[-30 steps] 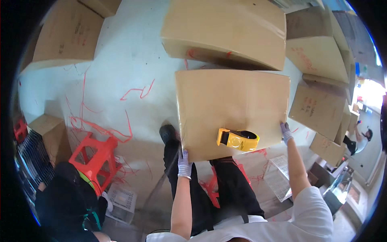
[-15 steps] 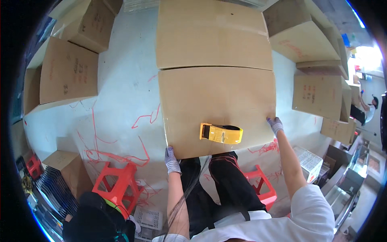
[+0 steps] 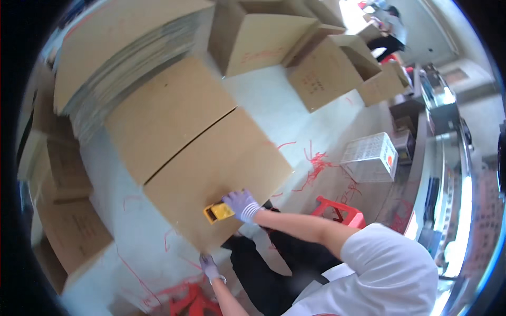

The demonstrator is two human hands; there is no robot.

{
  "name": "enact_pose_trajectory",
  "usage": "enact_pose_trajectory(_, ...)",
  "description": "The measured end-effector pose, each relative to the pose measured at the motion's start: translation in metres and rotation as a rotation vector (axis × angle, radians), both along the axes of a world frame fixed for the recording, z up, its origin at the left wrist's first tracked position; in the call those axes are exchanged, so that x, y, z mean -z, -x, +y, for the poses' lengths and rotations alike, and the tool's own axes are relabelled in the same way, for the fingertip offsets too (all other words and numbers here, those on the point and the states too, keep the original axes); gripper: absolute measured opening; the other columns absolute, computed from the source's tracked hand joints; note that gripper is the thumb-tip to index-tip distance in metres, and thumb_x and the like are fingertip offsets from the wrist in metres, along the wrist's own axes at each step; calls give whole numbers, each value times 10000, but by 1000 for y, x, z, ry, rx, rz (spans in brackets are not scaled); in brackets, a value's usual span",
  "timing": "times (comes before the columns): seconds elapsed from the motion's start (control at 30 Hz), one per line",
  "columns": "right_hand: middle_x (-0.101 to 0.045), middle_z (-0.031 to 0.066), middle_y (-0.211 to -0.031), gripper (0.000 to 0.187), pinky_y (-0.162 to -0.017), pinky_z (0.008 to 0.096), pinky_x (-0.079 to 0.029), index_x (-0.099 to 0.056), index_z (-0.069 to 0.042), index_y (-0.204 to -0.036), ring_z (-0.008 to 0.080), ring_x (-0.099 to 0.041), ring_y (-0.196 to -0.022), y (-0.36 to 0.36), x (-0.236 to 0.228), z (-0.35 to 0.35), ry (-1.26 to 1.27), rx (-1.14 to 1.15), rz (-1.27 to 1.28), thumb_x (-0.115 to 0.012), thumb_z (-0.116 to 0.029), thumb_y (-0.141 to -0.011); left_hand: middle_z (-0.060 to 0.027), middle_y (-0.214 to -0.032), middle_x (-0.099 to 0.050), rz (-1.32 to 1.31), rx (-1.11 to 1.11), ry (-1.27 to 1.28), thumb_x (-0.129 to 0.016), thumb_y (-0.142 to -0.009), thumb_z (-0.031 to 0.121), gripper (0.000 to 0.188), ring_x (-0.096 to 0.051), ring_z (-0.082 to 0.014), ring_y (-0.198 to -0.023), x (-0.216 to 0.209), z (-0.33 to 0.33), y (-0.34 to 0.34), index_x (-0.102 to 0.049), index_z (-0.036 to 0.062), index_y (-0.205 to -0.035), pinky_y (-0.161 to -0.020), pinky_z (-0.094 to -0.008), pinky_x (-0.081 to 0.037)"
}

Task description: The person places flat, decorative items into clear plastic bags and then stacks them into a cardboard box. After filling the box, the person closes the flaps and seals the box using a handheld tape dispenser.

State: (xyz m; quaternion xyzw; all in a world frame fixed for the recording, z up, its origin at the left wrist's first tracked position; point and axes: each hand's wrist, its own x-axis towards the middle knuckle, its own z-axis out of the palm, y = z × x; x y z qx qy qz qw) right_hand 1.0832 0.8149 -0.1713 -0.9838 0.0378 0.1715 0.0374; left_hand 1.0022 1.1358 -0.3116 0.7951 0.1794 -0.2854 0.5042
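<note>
A large closed cardboard box (image 3: 211,152) stands in front of me, its top flaps meeting along a dark seam. On the near flap lies a yellow tape dispenser (image 3: 220,211). My right hand (image 3: 242,205), in a purple and white striped glove, is closed round the dispenser's right end and hides that part. My left hand (image 3: 210,267), gloved alike, has its fingers closed at the box's near left corner; motion blurs them a little.
Flattened cardboard sheets (image 3: 132,47) are stacked beyond the box. Open cartons stand at left (image 3: 74,226) and right (image 3: 327,73). A red stool (image 3: 337,210) and a white crate (image 3: 369,155) are at the right. Red strapping (image 3: 319,166) litters the floor. Another person (image 3: 390,37) works far right.
My right hand has left the box's right edge and taken hold of the tape dispenser. My left hand stays by the near left corner. The view has swung to the right.
</note>
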Motion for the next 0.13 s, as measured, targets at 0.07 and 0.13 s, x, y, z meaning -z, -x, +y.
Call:
enact_pose_trajectory(0.07, -613, 110, -1062, 503, -887, 385, -439, -531, -90, -1108, 273, -600, -990, -12, 10, -1, -103, 95, 111, -690, -329, -694, -203, -1242, -527, -1, -212, -4, -590, -827, 182, 510, -509, -286, -1142, 5, 8, 38, -448, -34, -1267, -966, -355, -388)
enact_pose_trajectory(0.13, -626, 119, -1036, 469, -867, 390, -456, -543, -76, -1054, 288, -613, -965, -3, -15, -9, -273, 187, 306, -702, -330, -692, -213, -1146, -584, 161, 123, -315, -634, -784, 202, 472, -554, -295, -1076, -2, 22, 66, -525, -37, -1176, -936, -389, -410)
